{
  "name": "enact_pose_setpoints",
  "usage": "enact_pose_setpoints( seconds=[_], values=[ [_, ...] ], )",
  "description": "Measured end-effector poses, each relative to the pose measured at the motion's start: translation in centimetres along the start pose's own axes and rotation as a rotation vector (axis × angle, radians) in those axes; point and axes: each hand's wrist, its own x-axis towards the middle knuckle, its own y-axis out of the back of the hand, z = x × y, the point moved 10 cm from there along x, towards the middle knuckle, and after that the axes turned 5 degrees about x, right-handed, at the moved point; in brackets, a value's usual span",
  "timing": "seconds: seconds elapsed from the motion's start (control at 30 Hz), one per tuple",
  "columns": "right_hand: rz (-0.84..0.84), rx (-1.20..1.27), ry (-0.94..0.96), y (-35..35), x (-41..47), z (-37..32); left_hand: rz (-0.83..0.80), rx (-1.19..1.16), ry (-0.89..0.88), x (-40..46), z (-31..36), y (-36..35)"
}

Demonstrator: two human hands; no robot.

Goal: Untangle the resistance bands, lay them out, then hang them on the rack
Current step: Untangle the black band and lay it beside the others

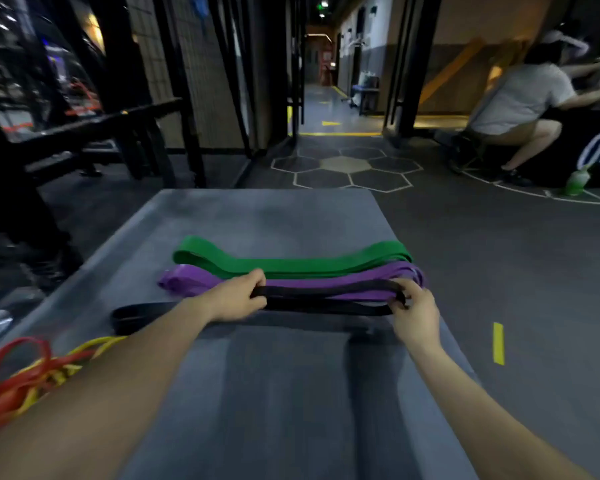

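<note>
**Both hands grip the black band**

The left hand and right hand each curl their fingers around the black resistance band, stretched across the grey surface just beside the purple band and green band. Tangled red and yellow bands lie at left.

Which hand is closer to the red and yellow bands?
Left. The left hand grips the black band nearer the red and yellow bands; the right hand holds its far end.
</note>
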Motion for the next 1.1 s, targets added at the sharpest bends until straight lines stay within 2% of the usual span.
enact_pose_setpoints(
  seconds=[0.23,0.4,0.47,0.6,0.73,0.83,1.0,1.1],
  values=[
    [0.038,-0.149,-0.036,2.2,0.1,3.5,-0.011,-0.054,-0.042,2.4,1.4,-4.6],
    [0.079,-0.184,0.042,2.3,0.5,2.7,0.191,-0.011,-0.139,1.7,1.8,-2.2],
    [0.096,-0.212,0.083,2.3,0.7,2.2,0.233,0.090,-0.157,1.0,1.9,-1.5],
    [0.118,-0.262,0.120,2.3,0.7,1.7,0.174,0.427,-0.172,0.9,1.7,-2.4],
    [0.110,-0.398,0.158,1.8,0.5,2.4,0.237,0.541,-0.305,0.3,2.6,-4.0],
    [0.084,-0.465,0.187,1.7,0.3,2.7,0.319,0.578,-0.340,0.2,2.7,-3.9],
    [0.040,-0.588,0.278,1.8,-0.1,1.9,0.211,0.498,-0.334,0.7,2.7,-4.4],
    [0.111,-0.611,0.415,1.8,-0.9,-0.9,0.202,0.488,-0.329,0.6,2.8,-4.7]
  ],
)
